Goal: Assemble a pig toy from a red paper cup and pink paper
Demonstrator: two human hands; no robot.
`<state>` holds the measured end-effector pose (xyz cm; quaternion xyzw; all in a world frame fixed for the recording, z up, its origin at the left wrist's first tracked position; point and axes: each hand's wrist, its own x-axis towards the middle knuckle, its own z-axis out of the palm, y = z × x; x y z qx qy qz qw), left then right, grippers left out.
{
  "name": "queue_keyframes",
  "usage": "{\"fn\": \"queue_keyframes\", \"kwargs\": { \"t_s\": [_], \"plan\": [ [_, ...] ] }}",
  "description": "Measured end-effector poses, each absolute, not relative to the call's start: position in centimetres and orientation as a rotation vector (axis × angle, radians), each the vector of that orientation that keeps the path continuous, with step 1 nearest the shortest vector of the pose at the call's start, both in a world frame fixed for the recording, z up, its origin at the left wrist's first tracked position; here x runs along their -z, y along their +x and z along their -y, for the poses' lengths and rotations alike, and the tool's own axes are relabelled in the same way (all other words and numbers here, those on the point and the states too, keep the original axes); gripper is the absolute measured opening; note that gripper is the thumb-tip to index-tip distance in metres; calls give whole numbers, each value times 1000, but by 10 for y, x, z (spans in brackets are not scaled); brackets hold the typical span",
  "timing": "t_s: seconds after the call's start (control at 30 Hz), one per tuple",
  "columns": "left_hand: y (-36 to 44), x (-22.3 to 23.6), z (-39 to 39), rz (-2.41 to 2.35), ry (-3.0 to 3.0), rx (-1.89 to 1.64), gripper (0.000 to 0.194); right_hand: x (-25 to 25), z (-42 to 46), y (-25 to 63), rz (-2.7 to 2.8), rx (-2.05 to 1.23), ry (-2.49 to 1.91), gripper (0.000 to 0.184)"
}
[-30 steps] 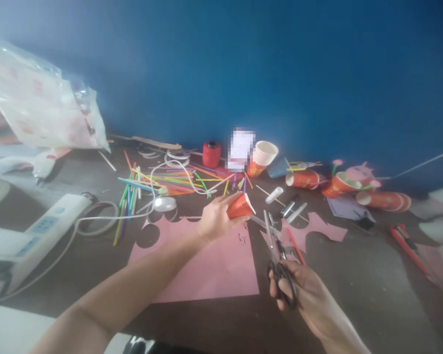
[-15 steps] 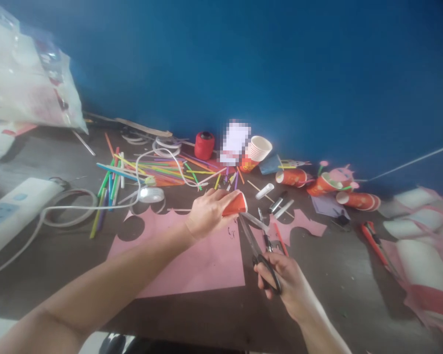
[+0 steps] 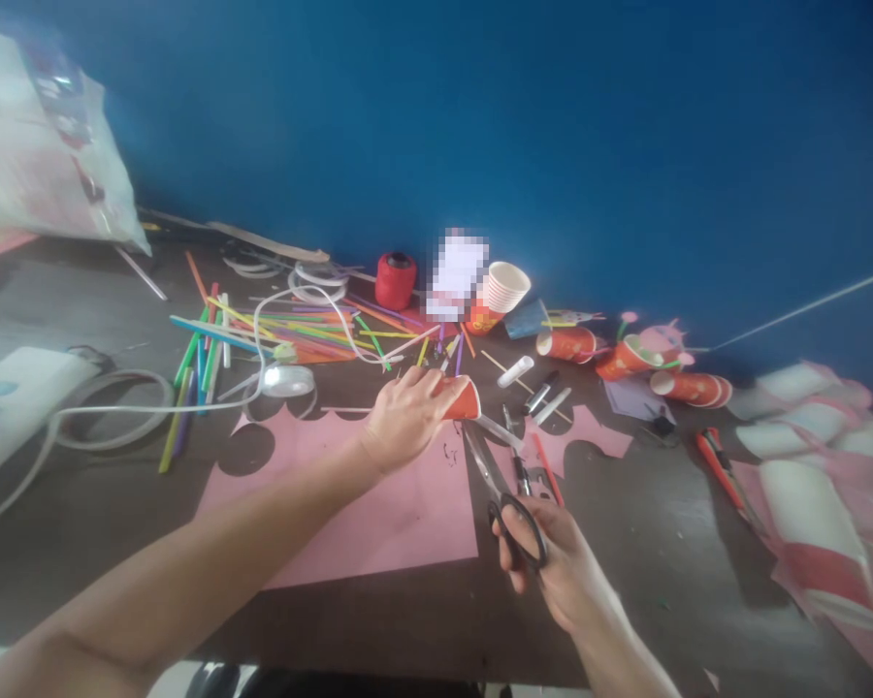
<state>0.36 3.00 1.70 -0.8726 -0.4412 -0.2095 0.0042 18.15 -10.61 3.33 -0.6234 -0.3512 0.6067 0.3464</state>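
From the head camera, the left hand (image 3: 402, 417) is wrapped around a small red paper cup (image 3: 464, 398), holding it on its side just above a pink paper sheet (image 3: 349, 504) with its open mouth turned to the right. The right hand (image 3: 553, 562) has its fingers through the black loops of a pair of scissors (image 3: 501, 480). The blades stand slightly apart, and their tips reach up to the rim of the cup, touching it or just beside it; the blur does not let one tell which.

Judging from this, the step in hand looks like the start of a cut into the cup's rim. The next move would call for the rim to sit squarely between the blades, with the left fingers kept back from the edge while the cup is held steady.

Around the hands the dark table (image 3: 662, 582) is crowded. A heap of coloured straws (image 3: 276, 334) lies to the left, with a white cable (image 3: 189, 407) looping across them from a power strip (image 3: 15, 402). A red spool of thread (image 3: 395, 280) and a stack of paper cups (image 3: 501, 291) stand against the blue wall (image 3: 553, 145). Markers (image 3: 545, 397) and a red stick (image 3: 545, 468) lie just beside the scissors and could snag the blades. More red cups (image 3: 626, 359) lie tipped over to the right, near a red knife (image 3: 720, 470).
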Motion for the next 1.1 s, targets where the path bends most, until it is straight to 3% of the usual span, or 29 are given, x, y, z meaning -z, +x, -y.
{"fn": "queue_keyframes", "kwargs": {
  "t_s": [0.37,0.63,0.9,1.1],
  "plan": [
    [7,-18,-25,1432,-2752,656,62,-33,98,177,948,-1405,-1697,40],
    [2,-10,-39,1357,-2694,842,46,-35,91,179,973,-1428,-1677,39],
    [3,-12,-35,1424,-2717,945,51,-38,88,171,956,-1467,-1626,41],
    [1,-12,-37,1318,-2685,1124,33,-41,87,168,942,-1443,-1659,42]
  ]
}}
